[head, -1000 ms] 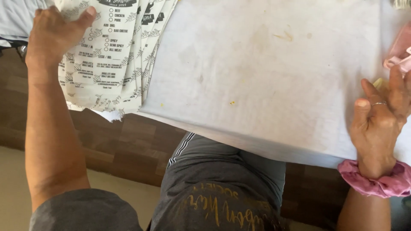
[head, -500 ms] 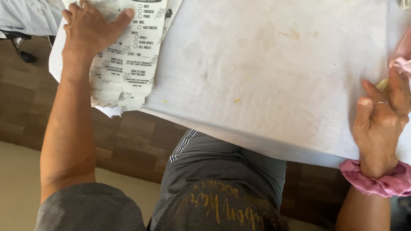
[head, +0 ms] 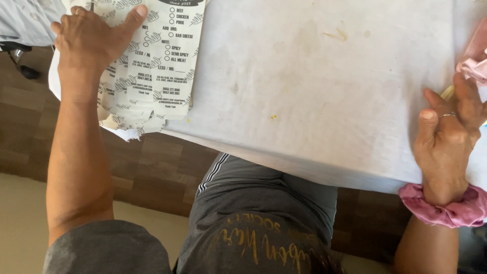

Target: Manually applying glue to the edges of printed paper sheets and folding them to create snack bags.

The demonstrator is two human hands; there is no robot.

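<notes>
My left hand [head: 94, 43] lies flat, fingers spread, on a stack of white printed paper sheets [head: 160, 76] at the table's left front corner. The sheets hang partly over the edge, with ragged lower edges. My right hand [head: 449, 134] rests at the table's right front edge, a ring on one finger, fingers touching a crumpled pink thing [head: 474, 58] and something thin and yellow beneath them. A pink scrunchie [head: 446, 205] circles that wrist. Whether the right hand grips anything is hidden by its own fingers.
The table has a white, stained cover [head: 314, 96] with small crumbs on it. Below the edge are my grey shorts [head: 269, 203] and dark wooden floor tiles [head: 157, 175]. Grey cloth [head: 25, 20] lies at the upper left.
My left hand has slid rightward along the printed sheets, drawing them further onto the table. The right hand has stayed where it was.
</notes>
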